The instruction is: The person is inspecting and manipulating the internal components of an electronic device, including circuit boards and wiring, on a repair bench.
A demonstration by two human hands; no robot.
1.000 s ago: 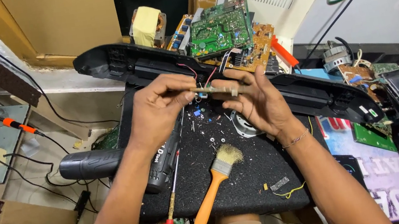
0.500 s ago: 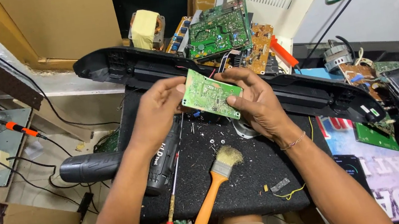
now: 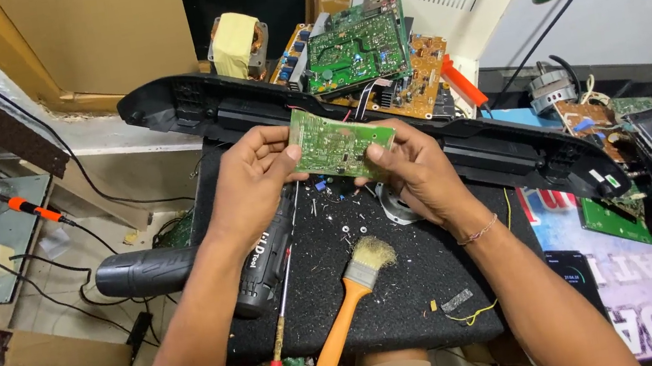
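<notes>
Above the black work mat, head view:

Held thing: a small green circuit board [image 3: 340, 144], a flat rectangle, raised over the black foam mat [image 3: 391, 284] at the centre of the bench.
Long axis: runs left to right, the right end dipping slightly lower; the soldered green face, speckled with fine silver points, is turned up toward the camera.
Left hand [image 3: 251, 178]: fingers curled closed on the board's left short edge, thumb pressed on the top face.
Right hand [image 3: 418, 172]: closed on the board's right end, thumb on top, fingers underneath.
Mat surface: coarse and grainy, strewn with small screws and bits.
Brush [image 3: 352, 307]: orange plastic handle, pale bristles, lying diagonally on the mat below the hands.
Screwdriver [image 3: 279, 334]: thin metal shaft, red handle, beside the brush.
Drill [image 3: 194, 269]: matt black body, lying at the mat's left edge under the left forearm.
Long housing [image 3: 508, 149]: curved black plastic, stretched across the bench behind the hands.
Board pile [image 3: 359, 55]: green and brown boards stacked beyond the housing.
</notes>
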